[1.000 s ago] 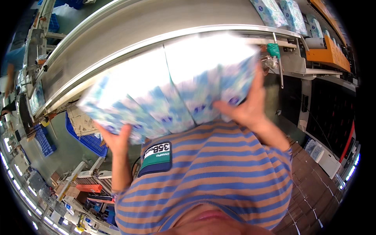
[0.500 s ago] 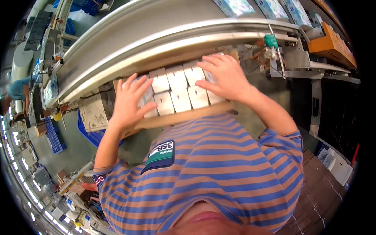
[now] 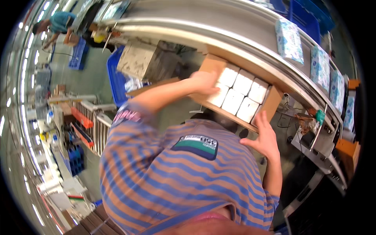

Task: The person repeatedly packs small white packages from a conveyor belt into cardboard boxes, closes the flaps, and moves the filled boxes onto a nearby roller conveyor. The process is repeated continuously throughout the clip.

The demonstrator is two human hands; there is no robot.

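Note:
An open cardboard box (image 3: 272,105) stands in front of my body, against the near side of the conveyor. Two rows of white, rounded-square packs (image 3: 243,81) fill it. My left hand (image 3: 204,83) is at the box's left end, by a raised flap (image 3: 212,64); motion smears its fingers, so its grip is unclear. Beside the near right corner, my right hand (image 3: 264,138) has its fingers stretched up along the cardboard and its thumb spread apart, holding nothing. Whether that hand presses on the box cannot be made out.
Beyond the box runs a grey conveyor (image 3: 219,21) with a metal rail. Several blue-and-white patterned packages (image 3: 289,41) lie on its right part. A blue crate (image 3: 114,76) and a worn box-shaped stand (image 3: 137,60) are at left. Farther off, a person (image 3: 62,23) in teal works.
Both hands have left the tops of the white packs: the left is now at the box's left end, the right at its near right corner. The view has turned, so the box appears slanted.

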